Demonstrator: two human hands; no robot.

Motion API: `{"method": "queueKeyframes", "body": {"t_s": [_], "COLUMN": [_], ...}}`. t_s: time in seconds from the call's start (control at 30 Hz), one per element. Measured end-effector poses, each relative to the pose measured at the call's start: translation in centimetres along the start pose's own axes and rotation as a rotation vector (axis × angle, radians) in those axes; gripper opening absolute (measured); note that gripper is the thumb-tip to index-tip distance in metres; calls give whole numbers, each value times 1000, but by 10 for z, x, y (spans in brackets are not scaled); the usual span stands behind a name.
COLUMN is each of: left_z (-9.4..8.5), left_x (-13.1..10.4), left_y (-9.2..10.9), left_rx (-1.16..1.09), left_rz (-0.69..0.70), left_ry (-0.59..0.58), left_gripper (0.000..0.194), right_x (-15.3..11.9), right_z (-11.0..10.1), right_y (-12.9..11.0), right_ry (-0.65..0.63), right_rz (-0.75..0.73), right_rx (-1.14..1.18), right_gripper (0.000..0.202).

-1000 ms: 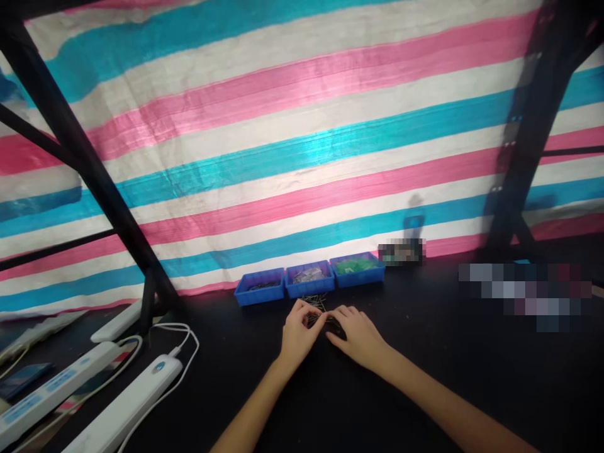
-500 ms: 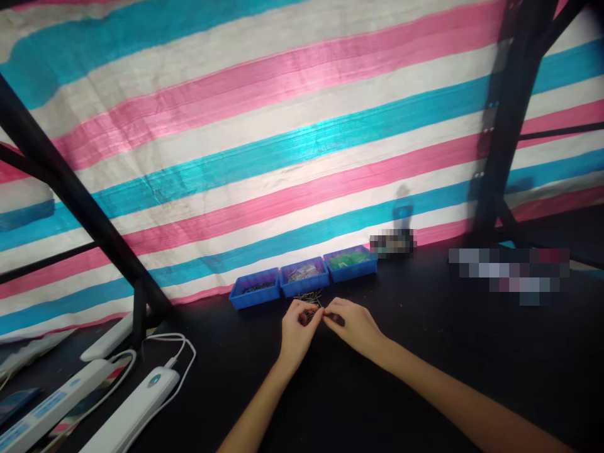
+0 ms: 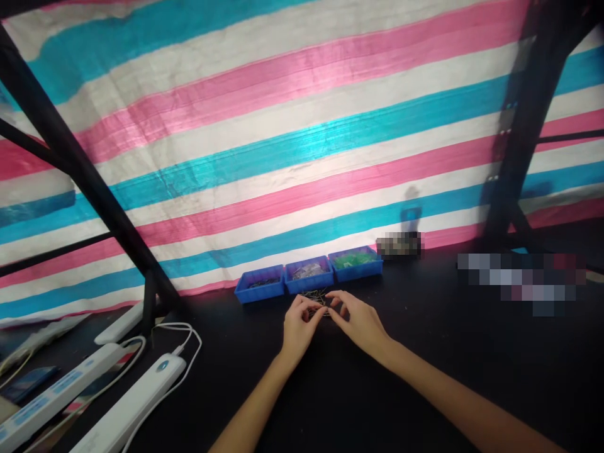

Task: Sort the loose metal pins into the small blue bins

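A pile of thin, dull metal pieces like screws or nails lies on the black table, just beyond my hands. My left hand is closed in a pinch at the near side of the pile; whatever sits between its fingertips is too small to name. Close beside it, my right hand has thumb and index finger apart over the pile's right edge, and nothing clear shows between them. Behind the pile stand three blue bins: the left bin holds dark small parts, the middle bin clear bags, the right bin green pieces.
To the left lie a white power strip, a white box-like device and a looped white cable. Black frame posts rise before a striped tarp. Blurred-out items sit at the right.
My right thumb and index finger have spread from a pinch, and the right fingertips have parted from the left ones. The left hand keeps its pinch. The whole view has shifted slightly.
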State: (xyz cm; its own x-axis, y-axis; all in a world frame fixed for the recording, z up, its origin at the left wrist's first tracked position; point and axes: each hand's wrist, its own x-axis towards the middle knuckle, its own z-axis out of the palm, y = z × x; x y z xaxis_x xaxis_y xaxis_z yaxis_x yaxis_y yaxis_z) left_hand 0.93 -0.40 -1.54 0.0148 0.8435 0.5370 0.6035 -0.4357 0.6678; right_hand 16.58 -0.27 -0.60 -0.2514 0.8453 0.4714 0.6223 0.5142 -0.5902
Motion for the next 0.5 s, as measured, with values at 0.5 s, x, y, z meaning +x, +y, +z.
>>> {"method": "queueKeyframes", "body": {"t_s": [0.5], "left_z": [-1], "left_x": [-1], "left_y": [-6], "left_rx": [-32], "left_rz": [-11], "left_ry": [-55], "left_gripper": [20], "right_x": [-2], "right_z": [1], "right_y": [-3], "right_ry": [6], "right_rz": [-51], "right_rx": [10], "right_gripper": [20]}}
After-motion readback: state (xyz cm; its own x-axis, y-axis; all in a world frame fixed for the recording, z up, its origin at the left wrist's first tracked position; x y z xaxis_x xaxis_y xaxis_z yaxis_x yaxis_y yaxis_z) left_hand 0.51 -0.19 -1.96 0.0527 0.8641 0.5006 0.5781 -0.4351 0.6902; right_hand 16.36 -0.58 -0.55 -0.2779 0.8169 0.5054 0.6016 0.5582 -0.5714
